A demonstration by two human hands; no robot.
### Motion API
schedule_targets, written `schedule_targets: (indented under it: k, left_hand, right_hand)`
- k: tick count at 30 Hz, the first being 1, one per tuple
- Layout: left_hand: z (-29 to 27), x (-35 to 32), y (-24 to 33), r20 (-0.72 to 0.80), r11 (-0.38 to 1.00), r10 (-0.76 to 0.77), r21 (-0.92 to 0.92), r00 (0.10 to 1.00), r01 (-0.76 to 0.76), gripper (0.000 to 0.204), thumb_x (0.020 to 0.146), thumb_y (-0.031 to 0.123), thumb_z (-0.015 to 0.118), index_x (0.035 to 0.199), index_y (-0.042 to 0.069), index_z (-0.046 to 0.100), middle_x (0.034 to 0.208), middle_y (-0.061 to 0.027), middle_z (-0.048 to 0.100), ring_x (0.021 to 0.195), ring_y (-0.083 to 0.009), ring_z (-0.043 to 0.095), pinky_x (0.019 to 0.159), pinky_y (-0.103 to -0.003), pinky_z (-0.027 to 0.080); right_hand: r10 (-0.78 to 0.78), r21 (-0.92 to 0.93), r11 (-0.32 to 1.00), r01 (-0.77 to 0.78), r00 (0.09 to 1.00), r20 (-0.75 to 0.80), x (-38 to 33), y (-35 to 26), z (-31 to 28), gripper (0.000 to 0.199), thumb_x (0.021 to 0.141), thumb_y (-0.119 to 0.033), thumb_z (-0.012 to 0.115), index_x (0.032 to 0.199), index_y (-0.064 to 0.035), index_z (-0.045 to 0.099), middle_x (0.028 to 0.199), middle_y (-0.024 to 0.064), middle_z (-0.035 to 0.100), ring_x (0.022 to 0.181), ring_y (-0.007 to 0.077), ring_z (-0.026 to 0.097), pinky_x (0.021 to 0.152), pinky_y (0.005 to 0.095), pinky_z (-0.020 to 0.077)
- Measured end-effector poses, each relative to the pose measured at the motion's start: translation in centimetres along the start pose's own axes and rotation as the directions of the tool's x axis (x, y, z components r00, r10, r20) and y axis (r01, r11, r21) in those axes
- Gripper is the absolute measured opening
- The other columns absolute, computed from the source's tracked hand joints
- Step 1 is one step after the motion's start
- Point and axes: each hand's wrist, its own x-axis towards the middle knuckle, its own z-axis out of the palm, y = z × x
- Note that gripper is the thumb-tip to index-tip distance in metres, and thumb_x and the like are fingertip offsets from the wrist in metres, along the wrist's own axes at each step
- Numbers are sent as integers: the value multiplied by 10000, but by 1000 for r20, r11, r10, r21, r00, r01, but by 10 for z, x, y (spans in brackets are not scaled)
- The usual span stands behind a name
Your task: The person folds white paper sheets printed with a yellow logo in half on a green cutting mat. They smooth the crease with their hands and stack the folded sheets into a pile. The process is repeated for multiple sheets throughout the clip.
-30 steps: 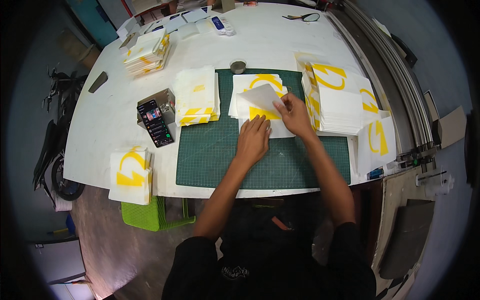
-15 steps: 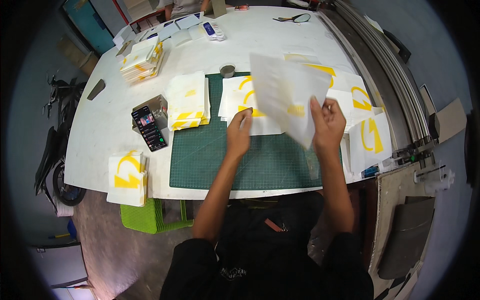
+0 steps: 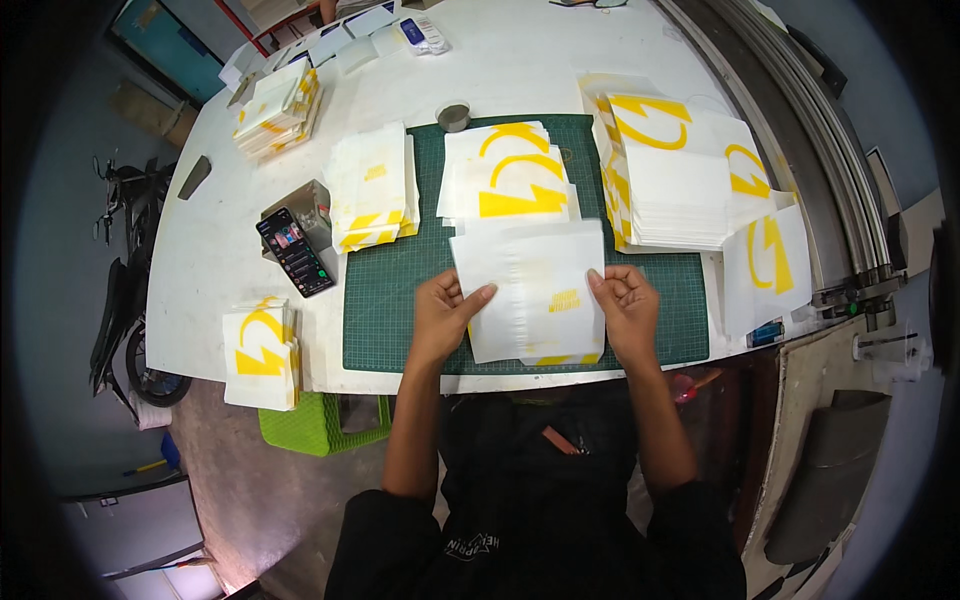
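Observation:
A white paper sheet [image 3: 535,300] with small yellow print lies low over the green cutting mat [image 3: 390,330], near the table's front edge. My left hand [image 3: 440,312] grips its left edge, thumb on top and fingers curled. At the opposite edge my right hand [image 3: 628,308] pinches it the same way. Yellow shows under the sheet's lower edge. Just beyond it lies a fanned pile of white papers with yellow shapes [image 3: 515,175]. A taller stack of printed papers [image 3: 665,200] stands to the right, and another paper pile [image 3: 372,180] to the left.
A phone [image 3: 296,252] leans on a small box [image 3: 312,212] at left. More paper stacks sit at the near left [image 3: 262,350] and far left [image 3: 280,115]. A small round container [image 3: 453,117] stands beyond the mat. Metal rails [image 3: 800,150] run along the right side.
The sheet has come down from the raised right hand to low over the mat, now flat and facing up. My left hand has moved down from the fanned pile and taken its left edge.

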Motion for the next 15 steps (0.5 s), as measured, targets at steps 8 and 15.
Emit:
schedule_targets:
  k: [8, 15]
  left_hand:
    - [0, -20, 1, -86, 996, 18, 84, 996, -11, 285, 952, 29, 770, 1189, -103, 684, 1073, -168, 775, 948, -162, 743, 840, -285, 602]
    - [11, -42, 27, 12, 945, 73, 318, 997, -73, 252, 921, 71, 812, 1125, -61, 743, 961, -133, 792, 859, -140, 735, 761, -293, 577]
  right_hand:
    - [-332, -535, 789, 303, 942, 44, -28, -19, 4, 305, 902, -1, 779, 1178, 20, 651, 1028, 161, 731, 882, 263, 709, 777, 361, 568]
    - [-518, -625, 334, 706, 691, 504, -4, -87, 37, 248, 844, -88, 828, 1054, -21, 716, 1037, 135, 697, 969, 342, 642, 857, 458, 511]
